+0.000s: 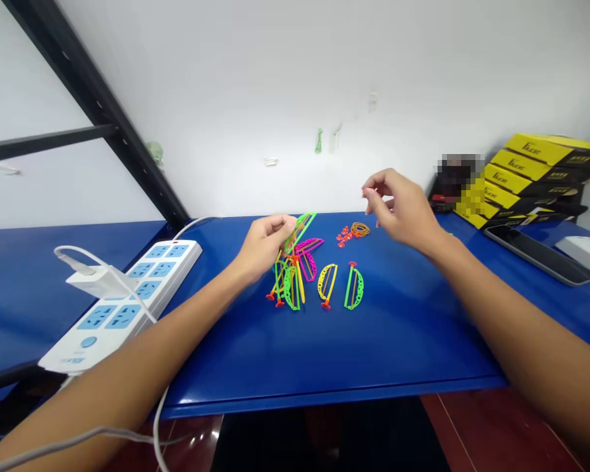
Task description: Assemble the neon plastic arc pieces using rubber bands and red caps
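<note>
My left hand [264, 248] grips the top of a neon green plastic toy bow [299, 233] above a tangled pile of bows and sticks [288, 285] on the blue table [413, 341]. A yellow bow [327, 285] and a green bow [354, 287] lie apart to the right of the pile, with a magenta bow [307, 255] behind it. My right hand [400, 211] hangs in the air, thumb and fingertips pinched close, above small orange pieces [345, 235] and a coil of rubber bands [360, 229]. Anything between those fingertips is too small to see.
A white power strip [122, 308] with a plugged-in charger [96, 278] lies at the left, its white cables trailing off the table edge. A black phone [535, 255], a white box [585, 255] and stacked yellow-and-black boxes [535, 174] stand at the right.
</note>
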`<state>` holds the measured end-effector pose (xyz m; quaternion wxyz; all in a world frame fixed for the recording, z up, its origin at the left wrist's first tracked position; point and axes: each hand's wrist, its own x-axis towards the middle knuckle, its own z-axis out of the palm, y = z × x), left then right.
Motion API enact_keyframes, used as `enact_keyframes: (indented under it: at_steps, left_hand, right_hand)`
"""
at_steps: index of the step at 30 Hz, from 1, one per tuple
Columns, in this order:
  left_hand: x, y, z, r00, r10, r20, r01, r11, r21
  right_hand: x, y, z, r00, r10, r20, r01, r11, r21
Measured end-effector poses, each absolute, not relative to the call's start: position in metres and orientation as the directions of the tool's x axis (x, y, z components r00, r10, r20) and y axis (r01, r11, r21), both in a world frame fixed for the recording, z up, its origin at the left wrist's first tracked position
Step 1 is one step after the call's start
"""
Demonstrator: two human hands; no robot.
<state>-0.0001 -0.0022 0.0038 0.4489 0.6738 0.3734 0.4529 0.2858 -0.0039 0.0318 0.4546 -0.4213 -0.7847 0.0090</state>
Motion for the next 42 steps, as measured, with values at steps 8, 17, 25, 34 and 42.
enact_keyframes:
  at_steps: [8, 17, 25, 34, 42]
  left_hand:
    - [0.002, -0.001, 0.001, 0.201, 0.958, 0.206, 0.149, -0.238, 0.96]
    - [0.003, 0.001, -0.003, 0.207, 0.947, 0.245, 0.194, -0.286, 0.939]
    - [0.003, 0.0, -0.004, 0.221, 0.932, 0.288, 0.214, -0.334, 0.918]
    - [0.003, -0.001, -0.007, 0.282, 0.915, 0.289, 0.237, -0.359, 0.903]
    - [0.005, -0.004, -0.004, 0.273, 0.913, 0.302, 0.231, -0.367, 0.901]
  right_hand:
    - [0.306, 0.017, 0.013, -0.419, 0.746, 0.518, 0.791, 0.579, -0.195]
    - [0.301, 0.012, 0.012, -0.405, 0.893, 0.196, 0.7, 0.441, -0.562]
    - [0.296, 0.016, 0.006, -0.472, 0.878, 0.077, 0.698, 0.425, -0.576]
    - [0.311, 0.023, 0.009, -0.408, 0.879, 0.248, 0.82, 0.472, -0.324]
    - [0.313, 0.027, 0.002, -0.397, 0.901, 0.178, 0.838, 0.434, -0.33]
